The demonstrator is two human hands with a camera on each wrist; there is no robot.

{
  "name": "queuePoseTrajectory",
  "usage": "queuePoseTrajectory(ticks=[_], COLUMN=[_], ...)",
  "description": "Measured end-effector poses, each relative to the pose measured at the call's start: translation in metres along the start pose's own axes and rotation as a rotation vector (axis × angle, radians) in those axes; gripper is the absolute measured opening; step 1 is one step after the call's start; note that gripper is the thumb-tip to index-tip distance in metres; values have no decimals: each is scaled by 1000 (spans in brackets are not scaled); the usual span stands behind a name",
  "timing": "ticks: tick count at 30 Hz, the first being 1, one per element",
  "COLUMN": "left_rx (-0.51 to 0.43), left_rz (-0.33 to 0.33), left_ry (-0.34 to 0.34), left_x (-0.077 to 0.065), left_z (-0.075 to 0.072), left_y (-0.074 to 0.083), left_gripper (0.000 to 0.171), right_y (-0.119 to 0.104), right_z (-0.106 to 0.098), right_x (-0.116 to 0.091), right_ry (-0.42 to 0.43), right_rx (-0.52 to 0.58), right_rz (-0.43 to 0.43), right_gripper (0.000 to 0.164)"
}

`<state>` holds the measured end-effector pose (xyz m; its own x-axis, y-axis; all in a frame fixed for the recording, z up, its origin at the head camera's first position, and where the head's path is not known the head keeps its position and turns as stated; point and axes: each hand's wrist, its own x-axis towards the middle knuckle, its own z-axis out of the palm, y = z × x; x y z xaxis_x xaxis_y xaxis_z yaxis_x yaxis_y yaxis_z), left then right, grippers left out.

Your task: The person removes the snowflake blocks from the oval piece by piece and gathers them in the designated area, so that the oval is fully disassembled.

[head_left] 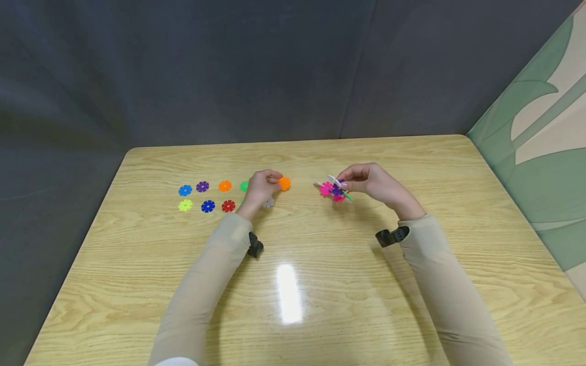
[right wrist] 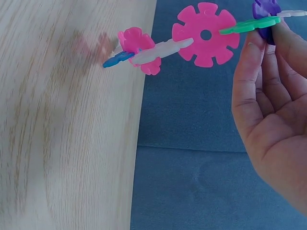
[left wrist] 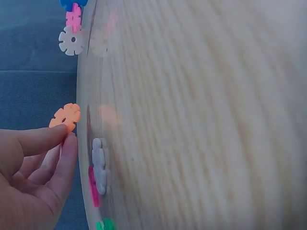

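My left hand (head_left: pixel 260 192) pinches an orange notched plastic disc (head_left: pixel 285 183) between thumb and fingertips. In the left wrist view the disc (left wrist: pixel 67 116) is held on edge, above the tabletop. To the right, my right hand (head_left: pixel 372 180) holds one end of a chain of interlocking discs (head_left: pixel 326 189). The right wrist view shows its fingertips at a purple disc (right wrist: pixel 266 9) joined to a green disc (right wrist: pixel 249 25). From there the chain runs on through a large pink disc (right wrist: pixel 184 28), a white disc (right wrist: pixel 160 51), another pink disc and a blue disc (right wrist: pixel 118 59).
Loose discs lie in two rows on the wooden table (head_left: pixel 320 244) left of my left hand, among them blue (head_left: pixel 185 190), orange (head_left: pixel 225 186), yellow-green (head_left: pixel 185 205) and red (head_left: pixel 228 206). A grey disc (head_left: pixel 268 203) lies beside the left wrist. A dark curtain (head_left: pixel 252 76) hangs behind the table.
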<state>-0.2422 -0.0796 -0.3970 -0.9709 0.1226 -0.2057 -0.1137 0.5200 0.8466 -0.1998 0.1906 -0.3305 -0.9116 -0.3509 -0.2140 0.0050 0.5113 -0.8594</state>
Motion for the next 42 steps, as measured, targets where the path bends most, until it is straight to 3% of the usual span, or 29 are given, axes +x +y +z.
queuePoseTrajectory(ticks=[18, 25, 33, 39, 42], left_rx=[-1, -3, -68, -252, -294], left_rz=[-17, 9, 128, 180, 189], left_ry=[0, 14, 11, -33, -71], left_x=[4, 3, -11, -26, -35], left_z=[-1, -1, 4, 17, 22], left_y=[-8, -6, 17, 35, 43], left_gripper=[35, 35, 30, 31, 34], right_y=[3, 4, 5, 2, 2], right_z=[3, 4, 8, 11, 13], right_x=[2, 2, 5, 7, 9], right_ry=[-8, -9, -23, -29, -26], right_rx=[17, 28, 34, 10, 26], right_rz=[-4, -2, -6, 4, -1], right_gripper=[23, 23, 25, 27, 26])
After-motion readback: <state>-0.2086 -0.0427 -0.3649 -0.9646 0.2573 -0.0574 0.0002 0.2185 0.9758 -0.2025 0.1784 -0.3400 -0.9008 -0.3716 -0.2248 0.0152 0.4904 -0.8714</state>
